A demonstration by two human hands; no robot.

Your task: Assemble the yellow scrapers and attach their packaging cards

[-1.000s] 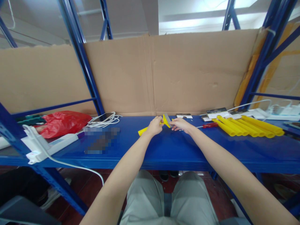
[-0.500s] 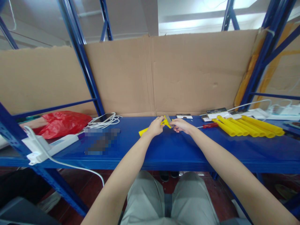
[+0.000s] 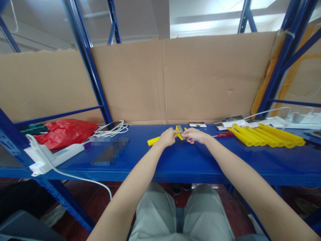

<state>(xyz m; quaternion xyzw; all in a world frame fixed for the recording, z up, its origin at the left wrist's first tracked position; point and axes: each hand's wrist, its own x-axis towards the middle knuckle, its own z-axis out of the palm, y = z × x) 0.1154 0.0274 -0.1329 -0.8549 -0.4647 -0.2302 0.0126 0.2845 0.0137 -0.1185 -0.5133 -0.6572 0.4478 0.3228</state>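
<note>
My left hand (image 3: 167,138) is closed around a yellow tool (image 3: 153,141); its tube-like handle sticks out to the left of the hand and its yellow head shows on the right. A grey metal blade (image 3: 180,130) lies against that head, at a slant. The fingers of my right hand (image 3: 195,135) are pinched on the blade's right side. Both hands are close together, low over the blue shelf (image 3: 140,155). A small yellow part peeks out above my right fingertips, mostly hidden.
Several yellow tubes (image 3: 269,135) lie at the right beside a red-handled screwdriver (image 3: 225,134). Small black-and-white packets (image 3: 197,124) rest at the back. On the left are a red bag (image 3: 69,133), white cables (image 3: 112,130) and a power strip (image 3: 66,155).
The yellow tool has turned slightly in my left hand, its handle end a little further left. My right fingers have shifted slightly on the blade. At the far left, a person's arm has left the red bag.
</note>
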